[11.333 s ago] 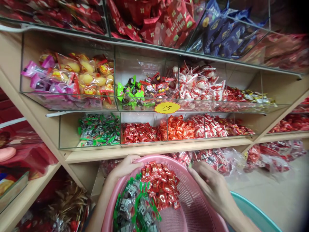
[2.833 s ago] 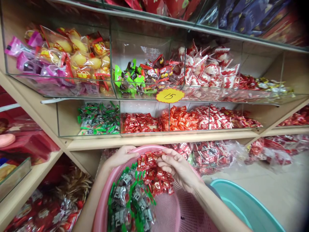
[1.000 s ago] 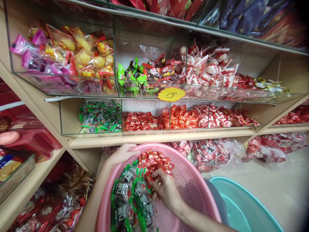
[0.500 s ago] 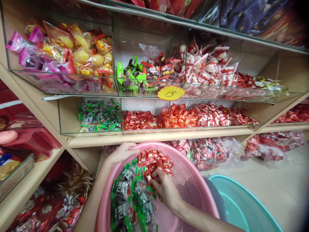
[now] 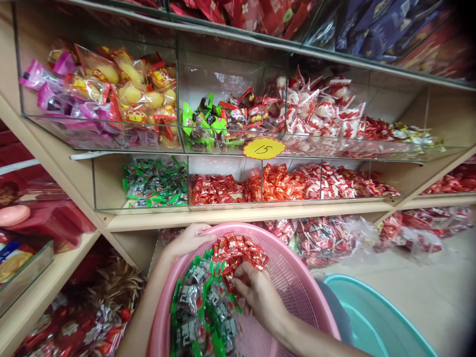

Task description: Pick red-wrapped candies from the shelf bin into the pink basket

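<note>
A pink plastic basket (image 5: 297, 265) with perforated sides is tilted in front of me. My left hand (image 5: 190, 240) grips its far left rim, fingers hooked over the edge. Inside, red-wrapped candies (image 5: 235, 246) lie in a pile at the far side, and larger green-and-clear wrapped candies (image 5: 190, 297) fill the left. My right hand (image 5: 262, 293) reaches in from the right, its fingers curled and closed on the near edge of the red pile. How many candies they hold is hidden.
Beyond the basket stands a wooden shelf (image 5: 238, 218) with clear compartments of wrapped candies and a yellow price tag (image 5: 264, 148) marked 15. Bagged candies (image 5: 327, 238) lie beneath it. A turquoise tub (image 5: 372, 307) sits on the floor at right.
The view has tilted slightly, so the shelf and basket sit a little lower. Both hands keep nearly the same places on the basket and the red-wrapped candies.
</note>
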`<state>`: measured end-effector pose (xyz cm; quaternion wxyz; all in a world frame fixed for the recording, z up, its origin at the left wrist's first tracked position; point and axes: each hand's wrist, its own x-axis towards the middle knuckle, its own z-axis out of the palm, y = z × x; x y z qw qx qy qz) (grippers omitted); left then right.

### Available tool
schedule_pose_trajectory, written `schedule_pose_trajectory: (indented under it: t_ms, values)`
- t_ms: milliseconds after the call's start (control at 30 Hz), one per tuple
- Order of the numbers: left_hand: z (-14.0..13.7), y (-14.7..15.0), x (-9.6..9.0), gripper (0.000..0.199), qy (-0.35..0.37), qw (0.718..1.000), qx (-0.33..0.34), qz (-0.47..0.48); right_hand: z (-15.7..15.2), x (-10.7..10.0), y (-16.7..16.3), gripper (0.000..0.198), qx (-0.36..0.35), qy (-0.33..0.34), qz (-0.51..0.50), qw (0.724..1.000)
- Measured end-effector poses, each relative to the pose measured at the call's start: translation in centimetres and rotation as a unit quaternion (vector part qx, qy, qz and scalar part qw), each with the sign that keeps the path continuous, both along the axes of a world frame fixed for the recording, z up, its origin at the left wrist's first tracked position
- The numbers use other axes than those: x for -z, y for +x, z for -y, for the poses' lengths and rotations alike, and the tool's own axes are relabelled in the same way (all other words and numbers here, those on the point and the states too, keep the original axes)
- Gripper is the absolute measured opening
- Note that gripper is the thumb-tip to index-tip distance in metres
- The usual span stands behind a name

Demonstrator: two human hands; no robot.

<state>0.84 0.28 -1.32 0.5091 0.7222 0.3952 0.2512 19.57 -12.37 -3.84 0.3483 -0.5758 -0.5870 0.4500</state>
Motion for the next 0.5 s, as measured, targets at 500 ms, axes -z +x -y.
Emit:
schedule_pose_trajectory:
  t_ms: [500]
  values:
    - [-0.1,0.2,-0.1,0.036,-0.016,1.0,-0.012,0.007,-20.0,-10.9,0.9,0.025,0.002,0.166,0.414,0.895]
